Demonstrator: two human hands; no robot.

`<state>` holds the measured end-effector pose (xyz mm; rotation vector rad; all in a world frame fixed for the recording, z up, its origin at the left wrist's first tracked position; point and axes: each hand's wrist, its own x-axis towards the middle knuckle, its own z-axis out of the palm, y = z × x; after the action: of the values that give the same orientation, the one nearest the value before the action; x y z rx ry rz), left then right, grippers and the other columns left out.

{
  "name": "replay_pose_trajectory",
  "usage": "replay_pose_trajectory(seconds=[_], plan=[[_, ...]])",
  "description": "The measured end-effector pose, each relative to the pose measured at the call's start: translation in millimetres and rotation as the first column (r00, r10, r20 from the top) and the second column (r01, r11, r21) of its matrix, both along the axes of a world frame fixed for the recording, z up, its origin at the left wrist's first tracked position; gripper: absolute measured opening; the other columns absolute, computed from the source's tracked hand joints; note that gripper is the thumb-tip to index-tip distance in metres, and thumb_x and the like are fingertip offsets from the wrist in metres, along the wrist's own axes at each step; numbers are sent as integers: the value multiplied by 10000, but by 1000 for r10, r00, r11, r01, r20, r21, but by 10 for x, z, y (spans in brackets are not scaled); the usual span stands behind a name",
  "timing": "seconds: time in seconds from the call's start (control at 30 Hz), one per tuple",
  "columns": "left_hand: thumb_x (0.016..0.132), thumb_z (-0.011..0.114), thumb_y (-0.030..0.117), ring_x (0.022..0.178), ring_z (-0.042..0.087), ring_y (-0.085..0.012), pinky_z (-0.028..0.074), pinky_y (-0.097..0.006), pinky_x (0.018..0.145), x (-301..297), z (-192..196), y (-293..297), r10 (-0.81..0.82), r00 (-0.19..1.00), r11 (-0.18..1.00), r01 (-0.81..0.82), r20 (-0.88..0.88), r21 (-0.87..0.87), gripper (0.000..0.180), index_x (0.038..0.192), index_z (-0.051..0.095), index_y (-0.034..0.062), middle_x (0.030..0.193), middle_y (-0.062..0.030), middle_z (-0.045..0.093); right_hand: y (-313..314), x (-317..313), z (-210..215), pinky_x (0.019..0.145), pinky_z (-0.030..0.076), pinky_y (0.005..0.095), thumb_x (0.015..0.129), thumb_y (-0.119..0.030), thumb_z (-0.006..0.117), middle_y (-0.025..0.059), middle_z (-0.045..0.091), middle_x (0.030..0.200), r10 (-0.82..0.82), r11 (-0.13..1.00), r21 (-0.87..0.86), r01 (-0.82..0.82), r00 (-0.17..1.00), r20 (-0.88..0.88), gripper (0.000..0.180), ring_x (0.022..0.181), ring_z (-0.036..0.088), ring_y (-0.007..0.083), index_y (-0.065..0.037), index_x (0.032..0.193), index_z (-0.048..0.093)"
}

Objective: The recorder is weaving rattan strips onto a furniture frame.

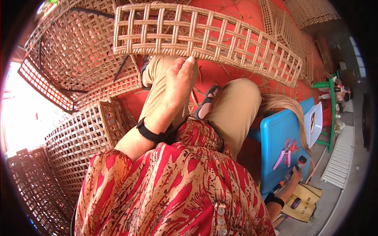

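Observation:
A long, curved wicker panel with an open lattice stands across my knees. At its lower braided edge, my left hand grips it, thumb on the near side; the other fingers are mostly hidden behind. Low on the right, my right hand is closed around a black and orange power tool beside a blue stool. Its exact kind cannot be made out. Pink-handled pliers lie on the stool, close to the tool. A bundle of tan wicker strands drapes over the stool's far side.
Large woven wicker pieces crowd the left, with a lattice basket nearer me. More wicker stands at the far right. Strand scraps litter the red floor. Beyond the stool are a white tray, green frame and yellow bag.

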<state>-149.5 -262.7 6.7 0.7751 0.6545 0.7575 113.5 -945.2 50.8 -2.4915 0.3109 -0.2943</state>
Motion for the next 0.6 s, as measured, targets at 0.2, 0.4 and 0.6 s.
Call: replay_pose_trajectory(seconds=[0.2,0.4,0.6], plan=[[967,561,202,585,326,3,273,-178,503,37,-145,0,-1,1000,997,-1,22,83,198,791,552,112,662,109,411,940,-675,956,661,493,328,807,-99,690,88,615,969,-56,961,277,-5,976,213,423,790,590,163,10,1191,549],[970,554,197,598,332,1,282,-185,506,60,-219,-37,21,1000,990,-24,23,141,222,781,538,82,667,104,401,2706,-1373,1766,651,452,280,798,-72,666,69,591,900,312,829,351,-435,881,355,296,715,551,148,14,1055,548],[974,543,178,569,329,-4,281,-189,478,116,-263,-29,22,999,989,-17,-35,144,200,813,548,58,663,102,413,4252,-1549,1546,581,460,264,725,-83,736,38,582,750,680,718,133,-683,729,73,209,593,548,135,8,851,597]])
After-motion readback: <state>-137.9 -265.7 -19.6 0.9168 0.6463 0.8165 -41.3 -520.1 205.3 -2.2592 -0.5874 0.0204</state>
